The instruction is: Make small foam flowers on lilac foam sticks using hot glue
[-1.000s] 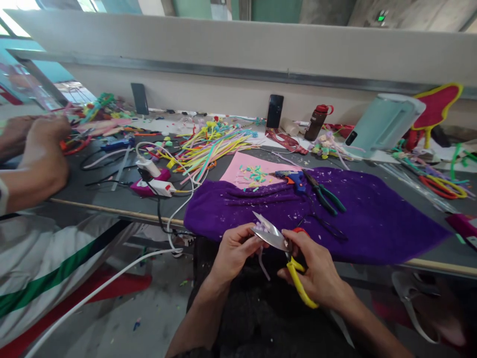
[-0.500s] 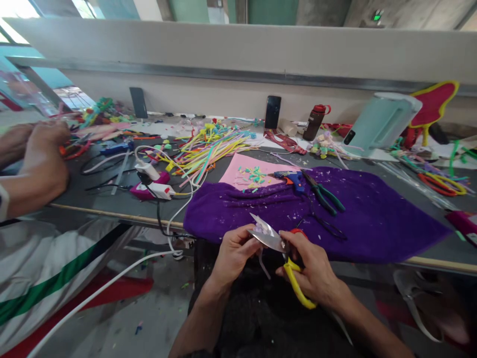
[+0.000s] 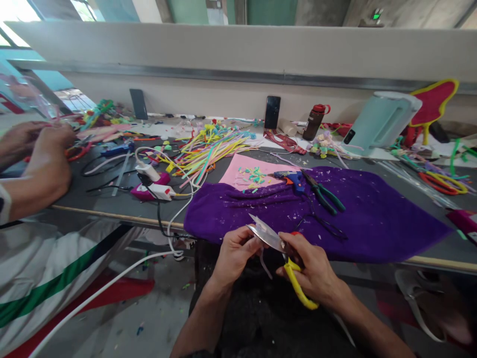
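- Far left, a co-worker's hands [image 3: 44,149] work at the bench [image 3: 112,199] edge, above a white garment with a green stripe [image 3: 48,278].
- Next along the bench, a white charger and pink power strip [image 3: 151,185] lie among black and white cables, with a heap of coloured pipe cleaners [image 3: 208,146] behind them.
- At centre, the person's left hand [image 3: 234,253] is closed in a pinch on a small pale lilac strip [image 3: 264,261], held below the near bench edge, over the lap.
- Just right of it, the right hand [image 3: 311,271] has its grip closed through the handles of yellow-handled scissors [image 3: 281,248]; the blades stand parted, their tips at the left fingers, and the lilac strip hangs just under them.
- Behind the hands, a purple cloth [image 3: 372,219] flecked with scraps covers the bench, carrying a blue glue gun [image 3: 292,178] and green-handled pliers [image 3: 322,191] side by side; a pink sheet [image 3: 238,171] with small cuttings lies at its far edge.
- Against the back wall stand a dark phone [image 3: 272,112] and a red-capped bottle [image 3: 312,122].
- Far right, a pale green appliance [image 3: 383,122] sits near a red and yellow shape [image 3: 434,102].
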A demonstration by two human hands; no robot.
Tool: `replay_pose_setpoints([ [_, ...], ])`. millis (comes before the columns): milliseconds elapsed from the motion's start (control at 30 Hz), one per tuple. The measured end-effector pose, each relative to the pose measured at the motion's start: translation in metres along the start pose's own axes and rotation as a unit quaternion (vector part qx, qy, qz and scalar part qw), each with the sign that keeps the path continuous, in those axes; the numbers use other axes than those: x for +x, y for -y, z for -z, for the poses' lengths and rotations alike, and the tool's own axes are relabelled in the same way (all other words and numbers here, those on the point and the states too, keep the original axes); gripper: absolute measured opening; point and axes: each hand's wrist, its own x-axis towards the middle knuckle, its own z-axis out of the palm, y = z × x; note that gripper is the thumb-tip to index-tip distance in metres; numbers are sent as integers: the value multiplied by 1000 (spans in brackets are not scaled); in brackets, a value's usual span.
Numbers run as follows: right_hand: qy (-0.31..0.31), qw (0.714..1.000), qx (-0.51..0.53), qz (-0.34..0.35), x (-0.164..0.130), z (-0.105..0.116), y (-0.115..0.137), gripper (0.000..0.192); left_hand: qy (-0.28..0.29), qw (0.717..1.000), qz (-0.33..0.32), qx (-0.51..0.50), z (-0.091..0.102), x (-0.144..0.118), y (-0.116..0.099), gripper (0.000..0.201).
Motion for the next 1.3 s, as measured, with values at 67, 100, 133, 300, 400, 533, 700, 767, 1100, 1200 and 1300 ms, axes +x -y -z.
replay_pose_setpoints([
  [67, -2, 1000, -7, 4, 0, 1, 0, 60, -2, 1000, -4, 5, 1, 0, 0, 18],
  [100, -2, 1000, -9, 6, -1, 1, -1, 59, -3, 1000, -5, 8, 2, 0, 0, 18],
  [133, -2, 1000, -11, 7, -1, 1, -1, 59, -4, 1000, -6, 10, 3, 0, 0, 18],
  [300, -3, 1000, -22, 5, -3, -2, -5, 56, -9, 1000, 0, 24, 5, 0, -2, 15],
  [400, -6, 1000, -8, -16, -4, 1, -6, 54, -16, 1000, 11, 22, 5, 0, -4, 15],
  [533, -12, 995, 51, -79, -5, 13, -3, 53, -27, 999, 40, -21, 4, 1, -4, 17],
  [700, 15, 994, 53, -91, -6, 16, 3, 57, -34, 997, 44, -58, 0, 2, -2, 19],
  [767, 6, 997, 27, -72, -6, 11, 5, 58, -36, 997, 33, -64, -2, 3, -2, 18],
  [1100, -55, 997, -54, -13, 0, -11, 4, 56, -90, 993, -9, -76, -7, 2, 5, 21],
  [1200, -67, 997, -47, -17, 0, -13, 2, 56, -97, 992, -7, -76, -7, 3, 5, 22],
  [1300, -74, 996, -10, -49, -1, -8, 1, 55, -110, 990, -4, -89, -7, 3, 4, 23],
])
